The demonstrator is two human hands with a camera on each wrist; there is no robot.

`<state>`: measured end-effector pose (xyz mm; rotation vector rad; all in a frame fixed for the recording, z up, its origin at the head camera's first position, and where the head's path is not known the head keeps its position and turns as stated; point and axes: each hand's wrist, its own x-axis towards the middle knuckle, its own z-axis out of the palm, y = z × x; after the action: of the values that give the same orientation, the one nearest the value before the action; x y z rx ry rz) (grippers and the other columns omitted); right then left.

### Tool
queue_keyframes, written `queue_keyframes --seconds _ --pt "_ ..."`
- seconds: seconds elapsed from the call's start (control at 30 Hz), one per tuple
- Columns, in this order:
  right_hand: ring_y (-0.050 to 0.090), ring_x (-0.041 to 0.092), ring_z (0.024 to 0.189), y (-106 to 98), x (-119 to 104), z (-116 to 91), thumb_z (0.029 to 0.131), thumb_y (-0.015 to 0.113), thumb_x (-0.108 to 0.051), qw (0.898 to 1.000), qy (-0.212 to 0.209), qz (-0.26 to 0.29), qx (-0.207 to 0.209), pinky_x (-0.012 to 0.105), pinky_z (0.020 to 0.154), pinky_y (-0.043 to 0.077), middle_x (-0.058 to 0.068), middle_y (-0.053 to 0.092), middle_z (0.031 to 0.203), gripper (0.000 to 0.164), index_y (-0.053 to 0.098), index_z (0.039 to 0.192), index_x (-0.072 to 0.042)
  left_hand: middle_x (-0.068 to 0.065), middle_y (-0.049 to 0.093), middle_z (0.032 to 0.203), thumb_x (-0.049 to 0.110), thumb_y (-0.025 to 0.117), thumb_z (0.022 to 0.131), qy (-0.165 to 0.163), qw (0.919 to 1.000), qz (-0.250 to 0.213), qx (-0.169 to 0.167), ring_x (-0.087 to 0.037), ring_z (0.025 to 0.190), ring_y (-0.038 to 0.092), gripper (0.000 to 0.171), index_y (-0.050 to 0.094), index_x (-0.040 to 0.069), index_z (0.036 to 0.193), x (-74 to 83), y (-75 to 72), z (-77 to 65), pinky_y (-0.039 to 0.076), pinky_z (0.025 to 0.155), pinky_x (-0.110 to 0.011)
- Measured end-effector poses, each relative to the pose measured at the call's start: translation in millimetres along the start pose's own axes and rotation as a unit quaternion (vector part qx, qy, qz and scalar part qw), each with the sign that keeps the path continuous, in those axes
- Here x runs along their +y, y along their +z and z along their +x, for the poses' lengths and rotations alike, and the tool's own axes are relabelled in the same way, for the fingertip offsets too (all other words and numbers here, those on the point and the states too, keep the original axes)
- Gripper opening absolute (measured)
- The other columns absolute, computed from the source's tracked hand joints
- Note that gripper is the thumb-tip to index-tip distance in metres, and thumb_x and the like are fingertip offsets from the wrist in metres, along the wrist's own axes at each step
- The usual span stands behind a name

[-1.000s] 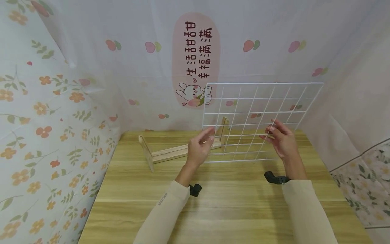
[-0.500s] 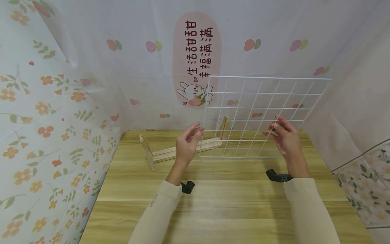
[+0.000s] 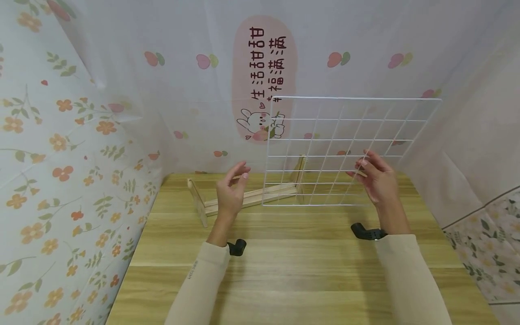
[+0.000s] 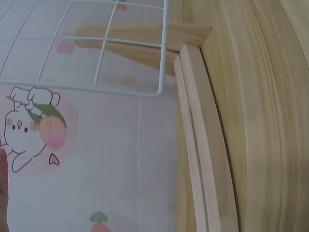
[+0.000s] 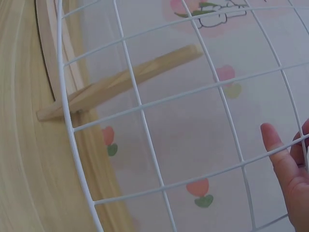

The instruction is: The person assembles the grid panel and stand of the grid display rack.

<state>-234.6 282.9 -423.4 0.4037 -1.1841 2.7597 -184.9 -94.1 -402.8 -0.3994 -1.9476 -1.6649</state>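
Observation:
A white wire grid panel [image 3: 324,140] is held up above the table, tilted, in front of the patterned back cloth. My right hand [image 3: 383,184] grips it by the wires on its right side. In the right wrist view, the thumb [image 5: 281,159] shows at a wire while the other fingers are mostly cut off by the frame edge. Left of the panel my left hand [image 3: 230,193] hangs with loosely bent fingers, holding nothing. Behind both stands a low wooden stand [image 3: 268,195] with two slanted end pieces and a grooved bar; the panel's lower left part overlaps it in the head view.
The wood-grain table [image 3: 292,271] runs beneath everything. A back cloth [image 3: 187,99] with fruit prints and lettering hangs behind it, a floral cloth [image 3: 81,180] on the left and a pale cloth [image 3: 459,158] on the right. Each wrist carries a black mount [image 3: 365,232].
My left hand has let go of the panel's left edge and moved left, away from it. The panel has risen a little in my right hand, which stays in nearly the same place.

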Motion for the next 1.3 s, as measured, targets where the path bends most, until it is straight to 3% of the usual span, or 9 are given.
queue_keyframes --seconds 0.17,0.47,0.67,0.77,0.9,1.1,1.3 --pt "0.067 0.027 0.084 10 5 3 0.094 0.043 0.017 1.000 0.000 -0.002 -0.001 0.049 0.077 0.057 0.018 0.068 0.092 0.033 0.061 0.121 0.007 -0.028 0.068 0.098 -0.003 0.057 0.091 0.005 0.9994 0.023 0.023 -0.039 0.092 0.065 0.028 0.062 -0.011 0.117 -2.8 -10.2 0.4 0.054 0.081 -0.051" --pt "0.068 0.028 0.082 25 12 10 0.095 0.043 0.016 1.000 -0.008 -0.021 -0.004 0.047 0.075 0.058 0.017 0.068 0.089 0.033 0.064 0.117 0.005 -0.028 0.068 0.098 -0.004 0.057 0.090 0.009 0.9971 0.043 0.062 -0.036 0.091 0.065 0.028 0.063 -0.012 0.117 -5.6 -25.1 1.9 0.055 0.079 -0.041" --pt "0.069 0.030 0.088 36 16 13 0.095 0.045 0.015 0.999 -0.013 -0.028 -0.012 0.048 0.076 0.057 0.017 0.068 0.089 0.031 0.065 0.117 0.004 -0.031 0.066 0.098 -0.008 0.058 0.088 0.012 0.9945 0.045 0.094 -0.040 0.093 0.062 0.029 0.062 -0.014 0.116 -8.8 -33.7 3.6 0.052 0.078 -0.023" --pt "0.070 0.028 0.088 41 16 15 0.094 0.046 0.015 0.999 -0.017 -0.030 -0.009 0.048 0.076 0.057 0.017 0.068 0.089 0.031 0.065 0.116 0.004 -0.030 0.066 0.100 -0.007 0.059 0.089 0.010 0.9927 0.046 0.111 -0.040 0.095 0.061 0.030 0.062 -0.012 0.118 -24.0 -39.0 5.5 0.050 0.079 -0.019" --pt "0.069 0.028 0.085 46 17 17 0.094 0.045 0.016 0.999 -0.021 -0.025 -0.007 0.048 0.075 0.057 0.018 0.069 0.089 0.031 0.065 0.115 0.005 -0.024 0.067 0.103 -0.002 0.061 0.090 -0.004 0.9896 0.050 0.135 -0.032 0.098 0.062 0.030 0.064 -0.005 0.120 -45.3 -47.6 7.0 0.049 0.080 -0.021" --pt "0.067 0.028 0.081 53 17 18 0.093 0.047 0.016 1.000 -0.025 -0.017 -0.005 0.047 0.074 0.058 0.018 0.068 0.087 0.030 0.065 0.116 0.007 -0.021 0.067 0.102 0.009 0.062 0.093 -0.029 0.9866 0.035 0.157 -0.012 0.093 0.061 0.029 0.066 0.001 0.120 -49.8 -62.6 7.7 0.048 0.075 -0.021" --pt "0.067 0.026 0.080 61 19 21 0.092 0.049 0.016 0.999 -0.032 -0.012 -0.002 0.048 0.073 0.058 0.017 0.068 0.088 0.030 0.063 0.118 0.009 -0.022 0.067 0.103 0.009 0.061 0.092 -0.049 0.9824 0.040 0.176 -0.006 0.092 0.058 0.029 0.066 0.000 0.120 -54.8 -75.2 5.6 0.046 0.073 -0.023"
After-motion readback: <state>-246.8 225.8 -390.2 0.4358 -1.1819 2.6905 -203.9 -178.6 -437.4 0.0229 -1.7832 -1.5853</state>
